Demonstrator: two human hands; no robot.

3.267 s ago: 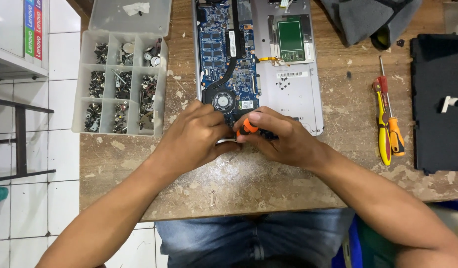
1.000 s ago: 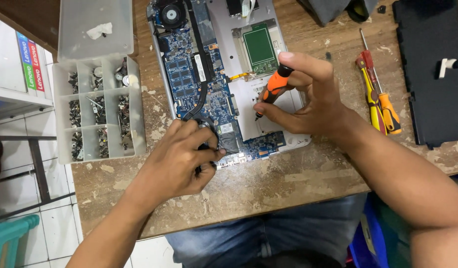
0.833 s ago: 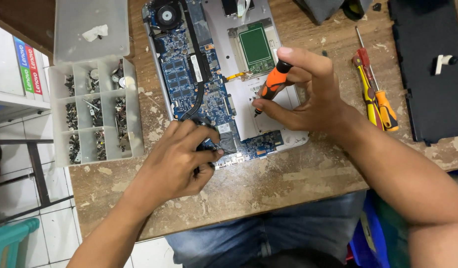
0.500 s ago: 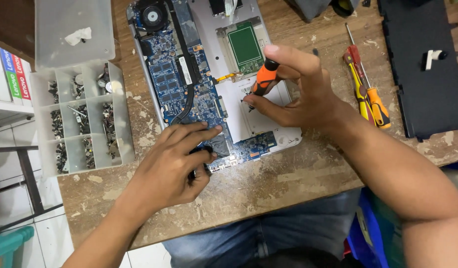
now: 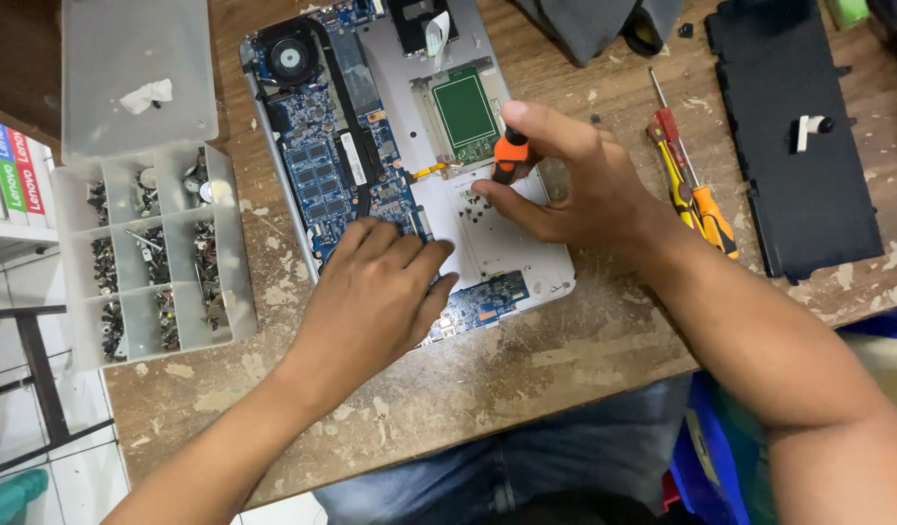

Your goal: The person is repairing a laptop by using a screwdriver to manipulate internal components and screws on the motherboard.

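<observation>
Right hand (image 5: 575, 185): fingers pinched on orange-and-black screwdriver (image 5: 510, 154), upright over silver laptop (image 5: 487, 233).
Left hand (image 5: 375, 301): flat, fingers together, pressing blue circuit board (image 5: 322, 175).
Bench (image 5: 565, 360): worn, flaking wood.
Box (image 5: 147, 253): translucent plastic, screws in compartments.

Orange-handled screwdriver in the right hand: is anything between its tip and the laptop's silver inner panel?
Nothing visible does. The right hand holds the orange-handled screwdriver over bare silver panel; the fingers hide the tip itself. The left hand rests aside on the blue circuit board.
</observation>
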